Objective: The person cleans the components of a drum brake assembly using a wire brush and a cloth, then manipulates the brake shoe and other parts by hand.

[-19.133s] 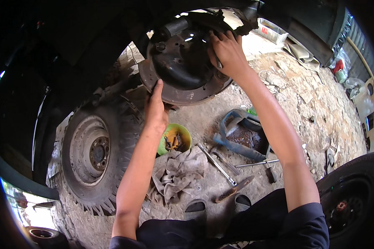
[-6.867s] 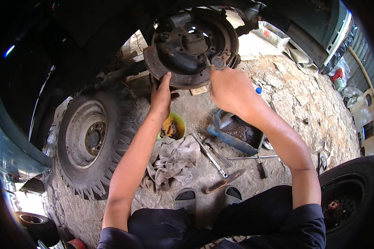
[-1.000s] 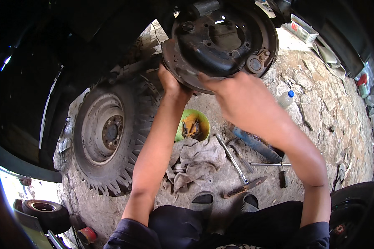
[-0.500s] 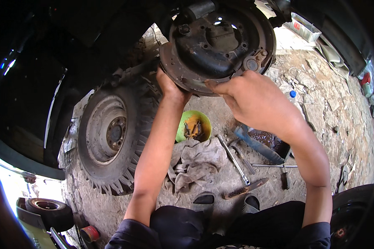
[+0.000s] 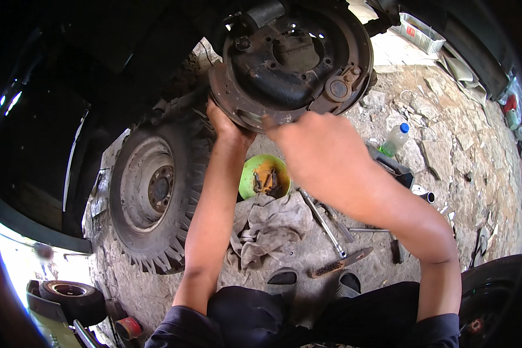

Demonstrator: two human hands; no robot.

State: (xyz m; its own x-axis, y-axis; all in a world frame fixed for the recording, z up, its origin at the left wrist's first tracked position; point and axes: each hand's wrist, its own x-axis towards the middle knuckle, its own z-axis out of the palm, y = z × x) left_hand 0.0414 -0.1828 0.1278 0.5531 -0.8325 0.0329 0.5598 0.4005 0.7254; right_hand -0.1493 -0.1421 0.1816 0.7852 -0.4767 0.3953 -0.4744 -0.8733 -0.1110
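Where the floor (image 5: 298, 258) is nearest, a brush (image 5: 342, 263) lies in front of the sandals (image 5: 283, 278), with a long metal wrench (image 5: 323, 225) and a crumpled grey rag (image 5: 272, 223) just past it and a green bowl (image 5: 249, 178) of dark metal parts (image 5: 271, 182) beyond the rag. Past these, the step in hand appears to be handling the curved brake shoe (image 5: 232, 98) at the lower edge of the brake plate (image 5: 261, 87), which hangs above the floor; the next move seems to call for firm support from the left hand (image 5: 232, 123) while the right hand (image 5: 325, 156) works. The right grip is curled, a fingertip at the shoe's face; blur hides whether it pinches anything. The left grip cups the shoe's lower left edge from below, fingers hidden, so I cannot tell how far they close. Farther off, a blue-capped bottle (image 5: 395, 141) leans, and toward the floor's far edge sits a pale crate (image 5: 421, 36).
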